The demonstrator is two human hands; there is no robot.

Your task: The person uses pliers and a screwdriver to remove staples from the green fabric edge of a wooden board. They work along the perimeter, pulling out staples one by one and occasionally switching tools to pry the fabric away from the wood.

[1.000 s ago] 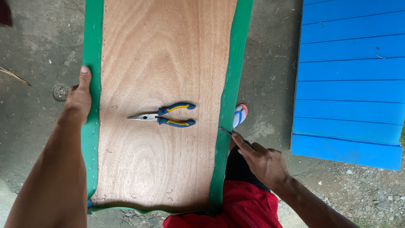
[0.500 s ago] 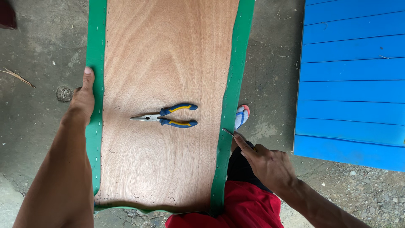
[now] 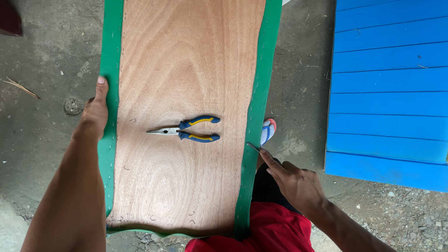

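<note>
A long plywood board with green fabric stapled along both long edges lies in front of me. My left hand rests flat on the left green edge, thumb along it. My right hand holds a thin metal tool whose tip touches the right green edge. Long-nose pliers with blue and yellow handles lie on the wood between my hands, jaws pointing left.
A blue slatted panel lies on the ground at the right. My foot in a sandal shows beside the board's right edge, and red cloth covers my leg. The ground is rough concrete with gravel at lower right.
The view has shifted slightly. My right hand and its tool stay at the right green edge; my left hand stays on the left edge.
</note>
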